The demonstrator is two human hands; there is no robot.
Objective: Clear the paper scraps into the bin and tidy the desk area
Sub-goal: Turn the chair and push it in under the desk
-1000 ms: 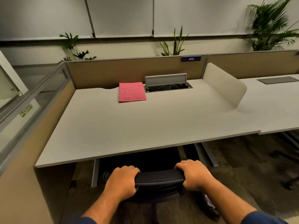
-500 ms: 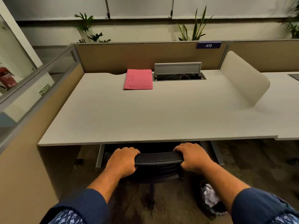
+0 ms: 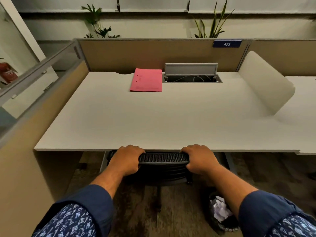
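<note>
Both hands wrapped around the chair top — left hand (image 3: 127,159), right hand (image 3: 200,158) — gripping the chair (image 3: 163,159). It has moved in since a second ago; its back now meets the desk (image 3: 153,120) edge. I see no scraps on the desk, only a pink folder (image 3: 146,80). Crumpled paper sits in the bin (image 3: 219,211) by my right forearm — I judge tidying nearly done.

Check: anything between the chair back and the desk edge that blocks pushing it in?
Nothing visible. Left hand and right hand grip the chair back, already at the desk front edge. The bin sits right, clear.
</note>
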